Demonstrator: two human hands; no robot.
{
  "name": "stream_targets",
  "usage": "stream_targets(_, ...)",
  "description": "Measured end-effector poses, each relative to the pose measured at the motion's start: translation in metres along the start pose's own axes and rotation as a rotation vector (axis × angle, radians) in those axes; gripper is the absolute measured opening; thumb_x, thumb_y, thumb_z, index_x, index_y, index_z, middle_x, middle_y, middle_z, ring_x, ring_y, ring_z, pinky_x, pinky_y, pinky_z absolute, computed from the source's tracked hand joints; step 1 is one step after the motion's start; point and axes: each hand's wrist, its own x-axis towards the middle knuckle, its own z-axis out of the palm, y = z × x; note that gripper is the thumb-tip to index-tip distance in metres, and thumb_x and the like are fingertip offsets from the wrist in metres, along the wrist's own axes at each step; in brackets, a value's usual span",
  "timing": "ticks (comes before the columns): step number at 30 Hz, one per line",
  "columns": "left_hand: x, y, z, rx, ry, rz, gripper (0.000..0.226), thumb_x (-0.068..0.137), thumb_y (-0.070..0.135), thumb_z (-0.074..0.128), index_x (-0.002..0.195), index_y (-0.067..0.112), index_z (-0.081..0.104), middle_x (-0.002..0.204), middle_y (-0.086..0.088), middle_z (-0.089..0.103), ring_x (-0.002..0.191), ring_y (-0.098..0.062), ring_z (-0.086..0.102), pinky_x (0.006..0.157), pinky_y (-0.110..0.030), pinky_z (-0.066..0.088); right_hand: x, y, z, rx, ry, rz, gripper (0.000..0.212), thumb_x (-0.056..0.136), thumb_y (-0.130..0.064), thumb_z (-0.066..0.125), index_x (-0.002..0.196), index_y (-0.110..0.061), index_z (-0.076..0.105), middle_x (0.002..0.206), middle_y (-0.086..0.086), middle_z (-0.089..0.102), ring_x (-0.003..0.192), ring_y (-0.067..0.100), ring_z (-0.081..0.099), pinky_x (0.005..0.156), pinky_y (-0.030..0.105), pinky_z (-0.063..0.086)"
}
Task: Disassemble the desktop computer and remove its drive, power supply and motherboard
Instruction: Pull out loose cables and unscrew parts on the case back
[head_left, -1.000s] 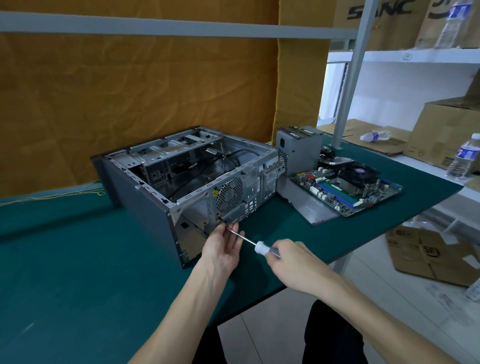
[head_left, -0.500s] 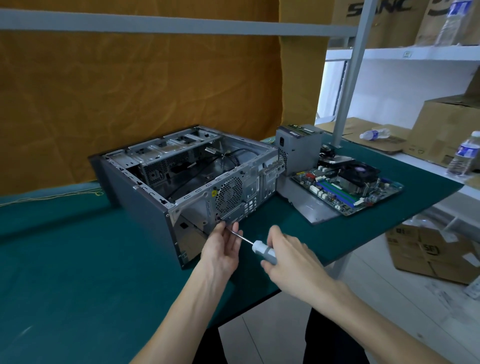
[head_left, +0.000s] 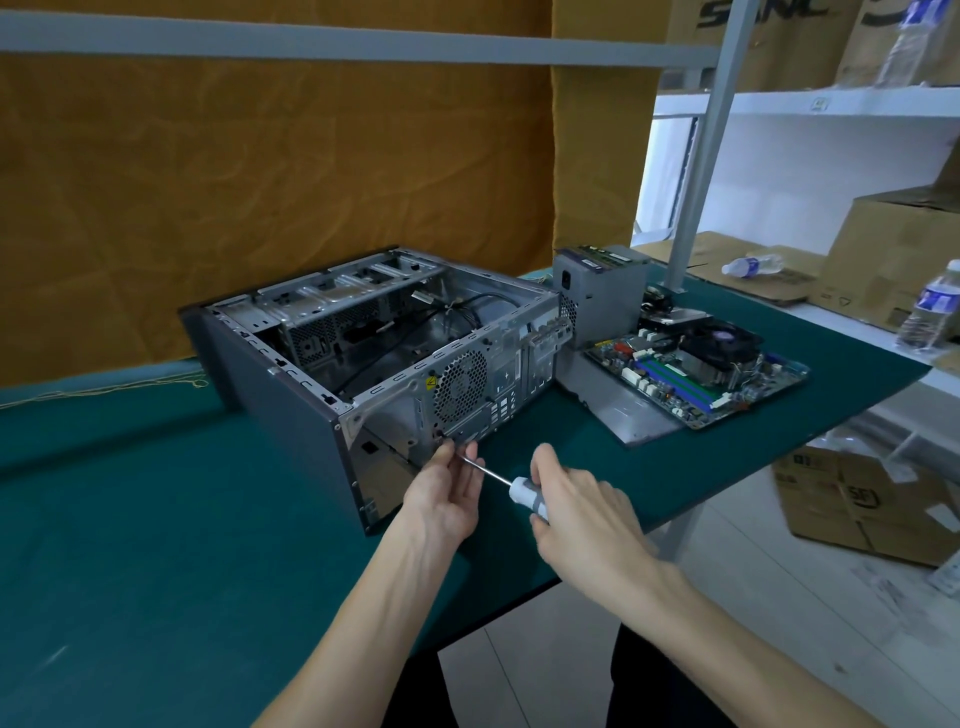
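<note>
The right hand (head_left: 582, 514) grips the handle of a screwdriver (head_left: 524, 493), its shaft running up-left to the lower rear panel of the case (head_left: 291, 395). The left hand (head_left: 447, 493) pinches the shaft near its tip, fingers touching the panel; whether a screw sits there is too small to tell. The case lies on its side on the worktop (head_left: 156, 571), open on top, and looks mostly gutted: only cables and empty drive cages show inside. The power supply (head_left: 597, 296) stands just beside the case's rear, and the motherboard (head_left: 696, 369), fan attached, lies next to it on a grey panel (head_left: 628, 415). A round metal part behind the board may be the drive, but I cannot be sure. So the main removals appear done; this rear fastener seems among the last jobs.
</note>
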Motion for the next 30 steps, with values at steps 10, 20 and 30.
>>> stream_targets(10, 0.000, -0.003, -0.005, 0.002, -0.031, 0.043, 0.022, 0.106, 0.015, 0.048, 0.092, 0.003, 0.060, 0.087, -0.011, 0.068, 0.080, -0.021, 0.070, 0.090, -0.035, 0.054, 0.002, 0.005, 0.003, 0.003, 0.069, -0.001, 0.033, 0.092, -0.030, 0.065, 0.100, -0.029, 0.034, 0.095, -0.005, 0.041, 0.080, 0.027, 0.063, 0.061, 0.033, 0.036)
stream_targets(20, -0.001, -0.007, -0.002, 0.021, 0.001, 0.072, 0.010, 0.103, 0.011, 0.057, 0.103, 0.001, 0.061, 0.094, -0.011, 0.068, 0.079, -0.020, 0.069, 0.082, -0.037, 0.056, 0.001, 0.006, 0.002, -0.045, 0.060, -0.043, 0.021, 0.097, -0.033, 0.059, 0.104, -0.025, 0.041, 0.101, -0.004, 0.049, 0.093, 0.023, 0.061, 0.066, 0.030, 0.036)
stream_targets(30, -0.003, -0.005, -0.007, -0.020, -0.072, 0.053, 0.022, 0.106, 0.010, 0.044, 0.092, 0.003, 0.059, 0.087, -0.011, 0.066, 0.085, -0.022, 0.069, 0.087, -0.036, 0.054, 0.004, 0.011, 0.014, -0.065, 0.075, -0.051, 0.023, 0.100, -0.041, 0.049, 0.116, -0.026, 0.056, 0.109, -0.004, 0.058, 0.104, 0.019, 0.057, 0.070, 0.030, 0.038)
